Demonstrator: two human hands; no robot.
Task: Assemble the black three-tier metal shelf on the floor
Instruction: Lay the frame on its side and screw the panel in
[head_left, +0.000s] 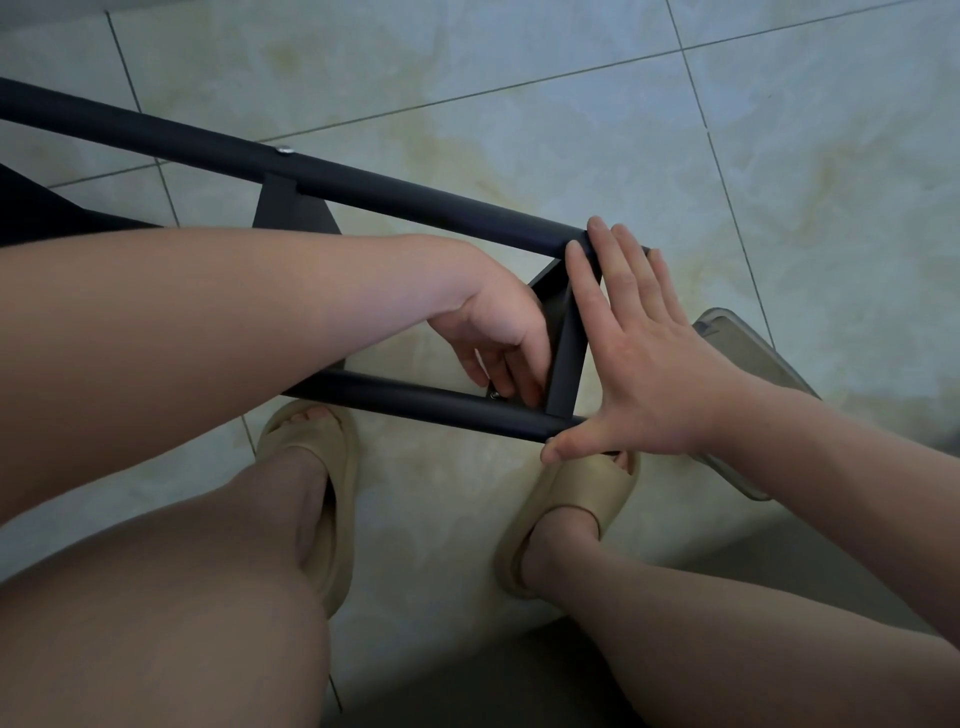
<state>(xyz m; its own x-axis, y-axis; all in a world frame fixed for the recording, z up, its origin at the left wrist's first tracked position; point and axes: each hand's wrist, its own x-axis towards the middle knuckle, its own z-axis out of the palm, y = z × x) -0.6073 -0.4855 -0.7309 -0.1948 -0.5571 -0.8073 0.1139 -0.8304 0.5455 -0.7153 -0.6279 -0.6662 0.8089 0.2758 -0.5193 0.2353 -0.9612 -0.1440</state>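
The black metal shelf frame lies on its side over the tiled floor. Its far tube (363, 182) runs from upper left to centre right, and its near tube (426, 402) runs parallel, closer to me. A black shelf panel (566, 343) joins the two tubes at their right ends. My right hand (639, 353) is spread flat across those ends, fingers on the far tube and thumb on the near one. My left hand (498, 338) reaches between the tubes, its fingertips pinching a small screw (493, 395) at the near tube beside the panel. A screw head (284, 150) shows on the far tube.
My two feet in beige slippers (311, 467) stand on the pale floor tiles (519, 78) just below the near tube. A translucent grey plastic object (748, 353) lies on the floor behind my right hand. Another black shelf panel (291, 208) hangs from the far tube at the left.
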